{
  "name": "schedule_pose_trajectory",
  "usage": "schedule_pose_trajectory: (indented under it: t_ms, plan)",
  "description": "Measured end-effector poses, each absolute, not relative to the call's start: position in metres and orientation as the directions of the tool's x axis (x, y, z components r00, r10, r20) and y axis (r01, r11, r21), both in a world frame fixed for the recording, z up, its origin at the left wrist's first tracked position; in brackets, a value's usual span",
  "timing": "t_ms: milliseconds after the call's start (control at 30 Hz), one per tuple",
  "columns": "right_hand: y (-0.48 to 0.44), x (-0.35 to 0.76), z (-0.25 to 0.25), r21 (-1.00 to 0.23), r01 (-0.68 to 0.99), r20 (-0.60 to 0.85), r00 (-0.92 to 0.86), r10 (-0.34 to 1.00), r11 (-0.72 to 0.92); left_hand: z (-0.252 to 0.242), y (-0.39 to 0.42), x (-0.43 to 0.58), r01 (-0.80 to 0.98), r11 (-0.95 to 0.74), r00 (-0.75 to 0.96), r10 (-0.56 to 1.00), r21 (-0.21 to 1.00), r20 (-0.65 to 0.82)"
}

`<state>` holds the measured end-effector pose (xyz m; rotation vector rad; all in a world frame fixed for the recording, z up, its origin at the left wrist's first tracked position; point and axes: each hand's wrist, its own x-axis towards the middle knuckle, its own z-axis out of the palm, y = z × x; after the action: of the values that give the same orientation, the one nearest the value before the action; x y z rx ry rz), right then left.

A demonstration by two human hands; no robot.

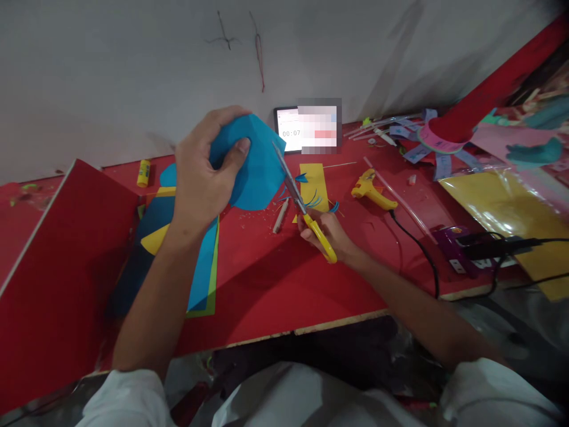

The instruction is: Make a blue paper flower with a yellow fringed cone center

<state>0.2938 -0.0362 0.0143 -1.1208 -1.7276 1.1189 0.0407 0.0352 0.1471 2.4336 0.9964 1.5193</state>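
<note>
My left hand (pixel 207 169) is raised above the red table (pixel 267 296) and grips a folded piece of blue paper (pixel 255 172), thumb on its front. My right hand (pixel 326 231) holds yellow-handled scissors (pixel 302 204), fingers through the handles. The blades point up and left and touch the blue paper's right edge. Thin blue paper slivers (pixel 313 198) lie on a small yellow sheet (pixel 315 181) just behind the scissors.
Blue, yellow and green sheets (pixel 202 267) lie stacked at the left beside a large red sheet (pixel 57 267). A yellow glue gun (pixel 371 190) with a black cord, a glue stick (pixel 143 172), a phone (pixel 288 130), a purple power strip (pixel 457 246) and paper crafts (pixel 440 145) sit around.
</note>
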Motion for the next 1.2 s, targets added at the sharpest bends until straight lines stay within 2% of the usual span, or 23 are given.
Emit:
schedule_pose_trajectory:
  t_ms: [300,533,733,1000,1200]
  plan:
    - [-0.042,0.29,0.021,-0.97,0.163,0.123,-0.299,0.946,0.178,0.139,0.033,0.049,0.46,-0.74,0.217,0.629,0.49,0.746]
    - [-0.042,0.288,0.015,-0.974,0.116,0.158,-0.271,0.95,0.195,0.127,0.035,0.058,0.454,-0.738,0.13,0.608,0.498,0.783]
    - [-0.042,0.286,0.012,-0.98,0.083,0.151,-0.293,0.944,0.182,0.127,0.033,0.062,0.451,-0.722,0.113,0.63,0.525,0.768]
    - [-0.039,0.285,0.009,-0.979,0.076,0.159,-0.297,0.942,0.189,0.135,0.025,0.064,0.45,-0.738,0.146,0.616,0.503,0.774]
    - [-0.041,0.289,0.011,-0.965,0.09,0.213,-0.288,0.934,0.247,0.132,0.027,0.065,0.416,-0.742,0.145,0.625,0.526,0.767]
